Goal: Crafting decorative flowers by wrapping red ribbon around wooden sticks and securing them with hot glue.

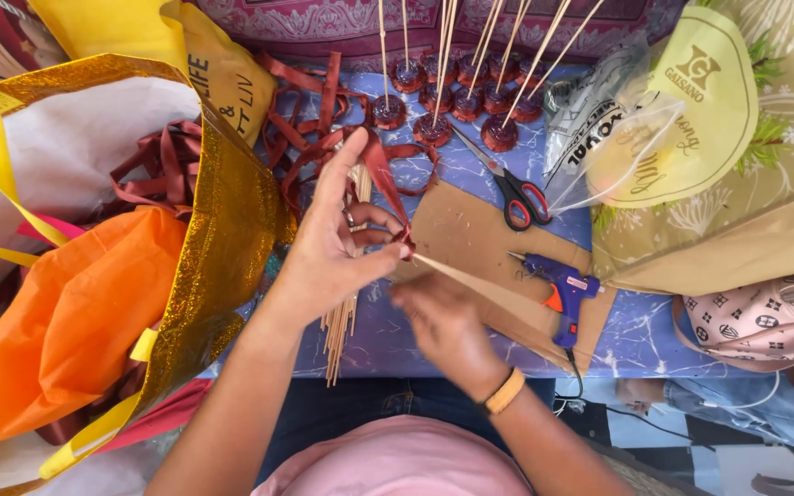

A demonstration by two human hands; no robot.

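Ribbon (386,174), dark red, is pinched at a stick (470,280) tip by left hand (337,253), right hand (443,326) gripping the stick above desk (636,335); finished rosettes (457,96) stand far, loose sticks (340,321) remain.

I note a dark red ribbon (388,179) pinched at a pale wooden skewer (470,280). The table cover (640,335) is blue with white marbling. The glue gun (562,289) is blue with an orange trigger; the scissors (512,188) have red-and-black handles. The tote bag (232,220) is glittering gold with yellow straps, with orange cloth (75,312) inside. The cardboard (470,230) is plain brown. The wristband (505,391) is tan.
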